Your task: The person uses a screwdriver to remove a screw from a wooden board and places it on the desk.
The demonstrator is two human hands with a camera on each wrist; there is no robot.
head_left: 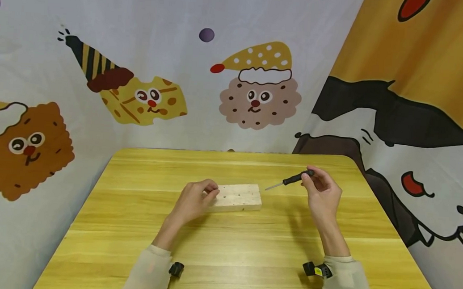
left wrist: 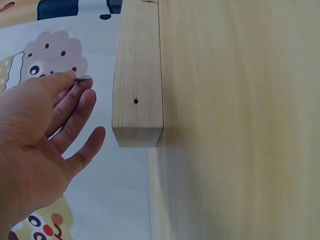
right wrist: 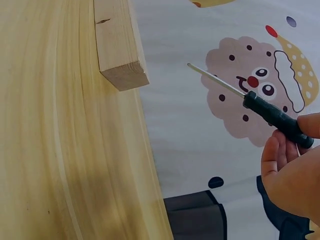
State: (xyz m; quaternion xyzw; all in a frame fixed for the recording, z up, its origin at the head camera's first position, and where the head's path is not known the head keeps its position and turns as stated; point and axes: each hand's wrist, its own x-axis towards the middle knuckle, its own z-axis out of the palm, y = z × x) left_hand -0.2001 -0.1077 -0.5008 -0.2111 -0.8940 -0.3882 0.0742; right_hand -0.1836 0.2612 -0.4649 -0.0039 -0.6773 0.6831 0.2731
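Note:
A pale wooden block [head_left: 237, 196] lies on the table with several small holes in its top; one hole shows near its end in the left wrist view. Between thumb and forefinger, my left hand [head_left: 196, 199] pinches a small metal screw [left wrist: 83, 78] just above the block's left end. The other fingers of that hand are loosely bent. My right hand [head_left: 323, 193] grips a screwdriver [right wrist: 272, 116] by the end of its black handle. Its thin metal shaft points left and down, with the tip just off the block's right end.
The wood-grain table [head_left: 248, 253] spreads around the block. Behind it hangs a curtain [head_left: 163, 23] printed with cartoon figures. A strap with a small black device [head_left: 317, 270] is on the right wrist, and another black device [head_left: 176, 269] is on the left.

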